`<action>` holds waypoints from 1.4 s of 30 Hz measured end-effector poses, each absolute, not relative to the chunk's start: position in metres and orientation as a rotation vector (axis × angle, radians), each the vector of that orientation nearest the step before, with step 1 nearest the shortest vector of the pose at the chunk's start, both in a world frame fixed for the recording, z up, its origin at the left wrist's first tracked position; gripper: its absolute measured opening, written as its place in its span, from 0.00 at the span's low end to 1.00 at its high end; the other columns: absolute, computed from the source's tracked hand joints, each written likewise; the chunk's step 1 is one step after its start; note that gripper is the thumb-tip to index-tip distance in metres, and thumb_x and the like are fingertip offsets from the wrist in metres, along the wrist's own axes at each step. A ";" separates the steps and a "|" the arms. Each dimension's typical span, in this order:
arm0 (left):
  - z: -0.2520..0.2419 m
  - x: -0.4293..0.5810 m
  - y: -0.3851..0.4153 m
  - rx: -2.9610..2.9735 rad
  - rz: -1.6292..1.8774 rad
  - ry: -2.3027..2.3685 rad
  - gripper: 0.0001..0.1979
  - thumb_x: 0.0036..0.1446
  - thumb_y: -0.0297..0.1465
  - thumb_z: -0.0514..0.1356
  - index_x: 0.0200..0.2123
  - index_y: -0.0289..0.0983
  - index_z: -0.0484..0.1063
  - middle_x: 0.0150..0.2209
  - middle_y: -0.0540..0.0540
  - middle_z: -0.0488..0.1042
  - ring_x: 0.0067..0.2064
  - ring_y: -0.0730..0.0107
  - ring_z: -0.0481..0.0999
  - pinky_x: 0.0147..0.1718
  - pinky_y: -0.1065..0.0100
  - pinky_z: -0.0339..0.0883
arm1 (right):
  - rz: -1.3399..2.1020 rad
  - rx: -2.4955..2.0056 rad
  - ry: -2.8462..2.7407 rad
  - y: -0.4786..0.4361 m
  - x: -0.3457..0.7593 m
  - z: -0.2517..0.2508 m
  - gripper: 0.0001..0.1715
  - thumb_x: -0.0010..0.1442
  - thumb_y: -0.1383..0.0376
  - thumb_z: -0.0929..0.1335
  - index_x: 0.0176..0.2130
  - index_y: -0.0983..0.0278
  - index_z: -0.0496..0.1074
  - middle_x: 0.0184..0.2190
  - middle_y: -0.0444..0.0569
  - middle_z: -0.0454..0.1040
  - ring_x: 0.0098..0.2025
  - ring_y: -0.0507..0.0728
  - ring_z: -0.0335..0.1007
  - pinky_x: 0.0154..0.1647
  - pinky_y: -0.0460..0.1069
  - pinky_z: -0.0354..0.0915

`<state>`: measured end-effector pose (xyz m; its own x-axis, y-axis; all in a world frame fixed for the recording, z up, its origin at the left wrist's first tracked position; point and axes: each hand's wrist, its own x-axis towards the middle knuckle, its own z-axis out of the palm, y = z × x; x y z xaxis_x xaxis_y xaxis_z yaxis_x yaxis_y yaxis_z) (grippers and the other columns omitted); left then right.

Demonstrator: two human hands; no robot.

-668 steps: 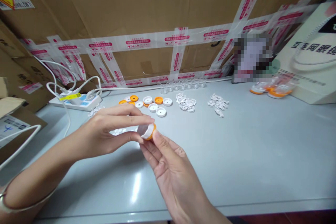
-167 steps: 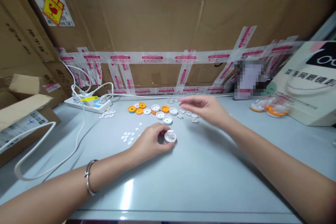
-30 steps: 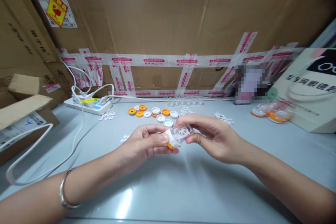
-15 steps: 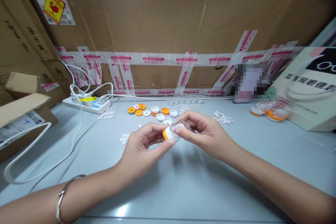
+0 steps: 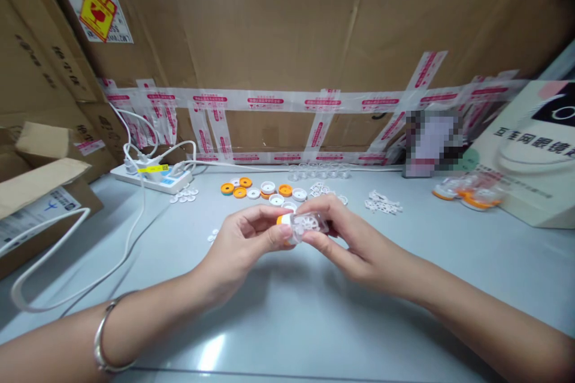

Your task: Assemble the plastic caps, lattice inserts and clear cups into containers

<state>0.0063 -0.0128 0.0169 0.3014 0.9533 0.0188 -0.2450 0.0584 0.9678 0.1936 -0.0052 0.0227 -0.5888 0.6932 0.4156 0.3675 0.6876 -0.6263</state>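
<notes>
Between my hands, above the table, is a small contact lens case (image 5: 309,224) with a clear cup, a white and orange base and a white wheel-like part inside. My left hand (image 5: 251,233) pinches the base end between thumb and fingers. The fingers and thumb of my right hand (image 5: 344,236) close round the clear cup end. The case lies tilted on its side. Just beyond it are white and orange round caps (image 5: 268,187), partly hidden by my hands. A pile of white lattice parts (image 5: 383,202) lies to the right of them.
A row of clear cups (image 5: 318,172) stands at the back. Small white discs (image 5: 184,196) lie near a power strip (image 5: 153,176) with looping white cables. At right are assembled cases (image 5: 478,197), a phone-like object (image 5: 426,143) and a printed box (image 5: 525,155). An open carton (image 5: 49,191) stands left.
The case has turned between my fingers to lie more level, and its clear cup and inner white part show more. Both hands stay on it. The view has shifted slightly.
</notes>
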 end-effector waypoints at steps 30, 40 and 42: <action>0.011 0.007 -0.014 1.197 0.948 0.778 0.14 0.45 0.35 0.67 0.31 0.32 0.70 0.30 0.48 0.73 0.33 0.74 0.73 0.36 0.68 0.71 | 0.844 -0.805 -2.275 -0.007 0.198 0.022 0.06 0.61 0.66 0.60 0.41 0.61 0.59 0.30 0.44 0.66 0.28 0.50 0.60 0.28 0.45 0.58; 0.010 0.014 -0.019 0.856 1.071 0.767 0.12 0.46 0.32 0.67 0.29 0.35 0.66 0.30 0.51 0.74 0.35 0.74 0.74 0.44 0.68 0.68 | 1.197 -0.724 -1.807 0.008 0.182 0.013 0.24 0.58 0.59 0.65 0.52 0.58 0.55 0.31 0.43 0.65 0.33 0.51 0.65 0.37 0.50 0.64; 0.010 0.015 -0.020 0.816 1.095 0.794 0.14 0.45 0.32 0.67 0.31 0.36 0.65 0.31 0.51 0.73 0.36 0.73 0.75 0.43 0.68 0.68 | 0.969 -0.740 -1.942 0.008 0.182 0.009 0.32 0.53 0.60 0.69 0.54 0.57 0.54 0.39 0.47 0.67 0.38 0.53 0.65 0.40 0.52 0.65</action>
